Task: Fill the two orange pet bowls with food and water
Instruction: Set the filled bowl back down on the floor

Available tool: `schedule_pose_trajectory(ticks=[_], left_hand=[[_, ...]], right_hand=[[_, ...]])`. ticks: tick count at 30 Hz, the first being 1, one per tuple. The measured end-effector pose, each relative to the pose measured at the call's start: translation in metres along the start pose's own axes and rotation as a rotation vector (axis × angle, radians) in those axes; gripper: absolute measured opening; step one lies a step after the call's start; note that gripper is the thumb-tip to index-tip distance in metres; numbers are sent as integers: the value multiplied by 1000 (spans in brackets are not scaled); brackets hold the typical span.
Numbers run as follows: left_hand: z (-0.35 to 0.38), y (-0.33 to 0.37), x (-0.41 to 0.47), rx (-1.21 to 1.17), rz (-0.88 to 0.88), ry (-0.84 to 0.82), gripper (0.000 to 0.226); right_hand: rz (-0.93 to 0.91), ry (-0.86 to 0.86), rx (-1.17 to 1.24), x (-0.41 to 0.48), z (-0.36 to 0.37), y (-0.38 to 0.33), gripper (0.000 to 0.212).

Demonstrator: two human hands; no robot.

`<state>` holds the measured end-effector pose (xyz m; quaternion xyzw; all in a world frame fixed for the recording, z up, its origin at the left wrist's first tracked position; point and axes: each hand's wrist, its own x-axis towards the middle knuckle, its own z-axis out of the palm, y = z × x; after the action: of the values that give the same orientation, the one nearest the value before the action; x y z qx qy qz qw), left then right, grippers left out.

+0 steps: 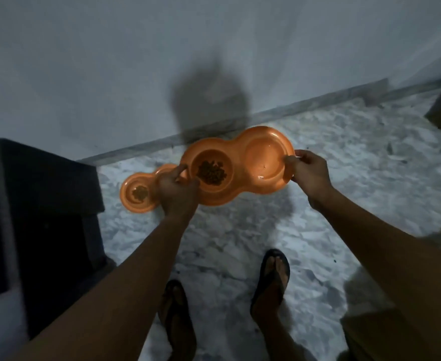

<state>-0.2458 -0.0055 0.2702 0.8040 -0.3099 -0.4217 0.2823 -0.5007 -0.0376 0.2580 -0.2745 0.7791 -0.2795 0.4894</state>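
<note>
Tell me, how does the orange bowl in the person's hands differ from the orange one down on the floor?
The held bowl is carried by both the left hand and right hand; the floor bowl lies near the wall. The held bowl shows both wells, kibble and water; the floor bowl's second well is hidden. Both are orange with kibble.

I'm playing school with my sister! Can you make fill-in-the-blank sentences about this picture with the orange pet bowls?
1. The person holds the orange double bowl with ____ hands.
2. The left cup of the held bowl contains dry ____.
3. The second orange bowl sits on the ____.
4. The person's feet wear ____.

Missing words: two (both); food; floor; sandals
</note>
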Motion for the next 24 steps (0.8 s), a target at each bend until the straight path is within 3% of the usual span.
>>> schedule_pose_trajectory(ticks=[2,4,10,20,24], left_hand=[[43,-43,33,-12,-50,16,45],[68,-68,54,-26,-91,15,43],[138,-149,123,7,-57,47,44],[185,-198,181,15,-63,105,44],[191,-201,187,68,10,105,45]], right_hand=[[-3,-24,-22,53,20,45,18],[10,-27,-47,88,34,74,26],[0,-53,-84,186,77,150,7],[-29,-66,-89,251,118,197,9],[-22,-42,-84,260,123,196,1]])
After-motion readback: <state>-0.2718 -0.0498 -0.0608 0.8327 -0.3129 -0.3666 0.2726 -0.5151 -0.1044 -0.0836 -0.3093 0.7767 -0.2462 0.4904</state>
